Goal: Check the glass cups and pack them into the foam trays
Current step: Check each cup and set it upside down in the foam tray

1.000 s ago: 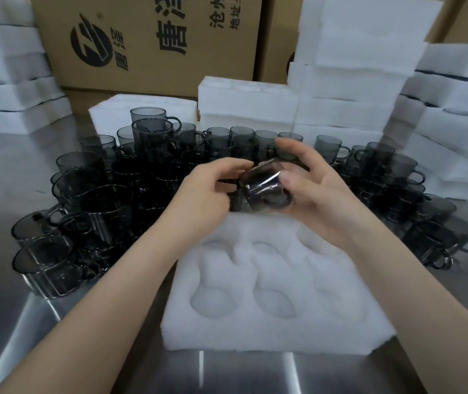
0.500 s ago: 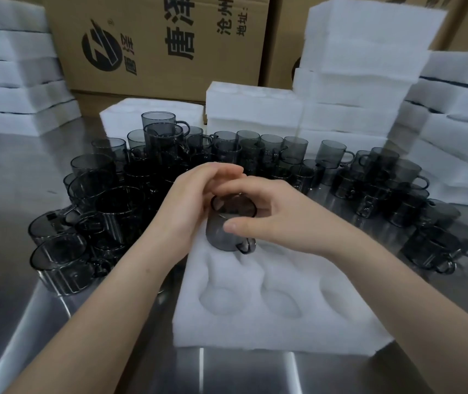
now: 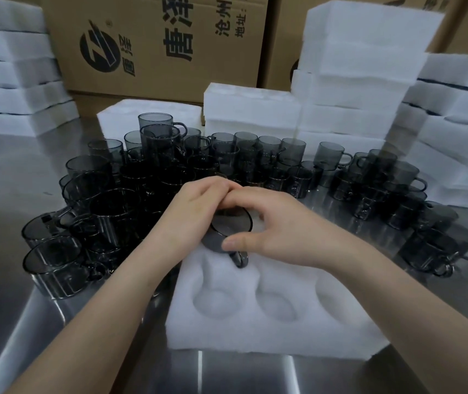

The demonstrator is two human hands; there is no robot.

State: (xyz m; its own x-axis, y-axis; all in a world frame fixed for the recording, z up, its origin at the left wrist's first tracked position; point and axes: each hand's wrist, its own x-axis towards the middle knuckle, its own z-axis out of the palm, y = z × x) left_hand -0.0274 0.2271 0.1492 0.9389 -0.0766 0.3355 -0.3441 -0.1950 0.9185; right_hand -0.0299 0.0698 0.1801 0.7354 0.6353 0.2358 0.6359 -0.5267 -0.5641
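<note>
Smoked-grey glass: one cup [image 3: 231, 226] upright, mouth up, in the far-left pocket of the tray [image 3: 269, 334]. Its handle points near and lies in the foam notch. Base hidden by foam and fingers, so it's probably seated, but can't confirm.

Two hands, both on that cup. The left hand [image 3: 194, 211] comes from the left, with its fingers curled over the far rim. The right hand [image 3: 282, 231] comes from the right, thumb pressed on the near wall and fingers arched over the mouth. The fingertips of the two hands meet above the rim.

One white foam tray lies near centre on the steel table [image 3: 13, 177]. Three empty pockets show in its near row; the rest of the far row is under the right hand.

Loose cups [image 3: 170, 155] crowd the table in an arc from left to right behind the tray. There are several dozen, some stacked two high, too dense to count exactly.

There are four foam stacks [image 3: 363, 66]: far left, centre, a tall one right of centre, and far right. One single slab lies flat behind the cups. Two cardboard boxes [image 3: 156, 44] stand at the far edge, the left one printed with a black logo and characters.
</note>
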